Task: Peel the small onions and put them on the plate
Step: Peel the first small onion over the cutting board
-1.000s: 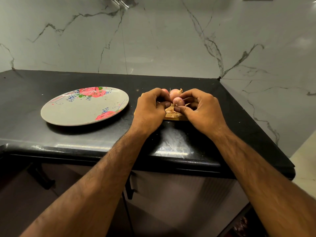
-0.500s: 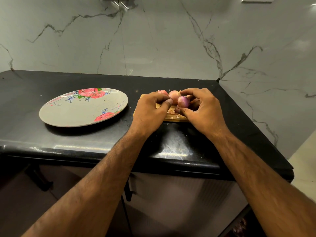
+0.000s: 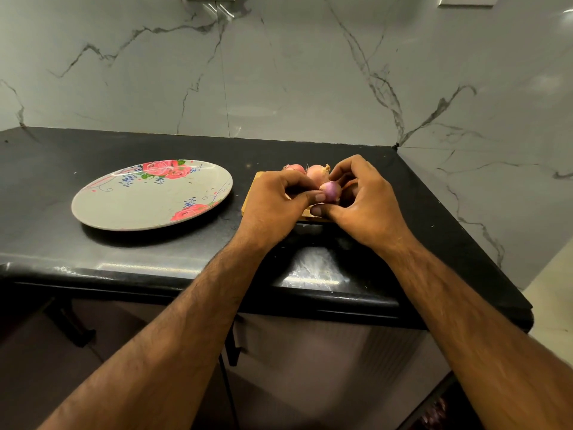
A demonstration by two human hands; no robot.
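While the plate (image 3: 130,200) lies bare on the counter (image 3: 46,169), a purple onion (image 3: 330,190) is pinched over the board (image 3: 248,203) between the left hand (image 3: 276,206) and right hand (image 3: 366,206). Two unpeeled onions (image 3: 316,174) are left behind them. Since a second ago, the papery skin has been stripped away.
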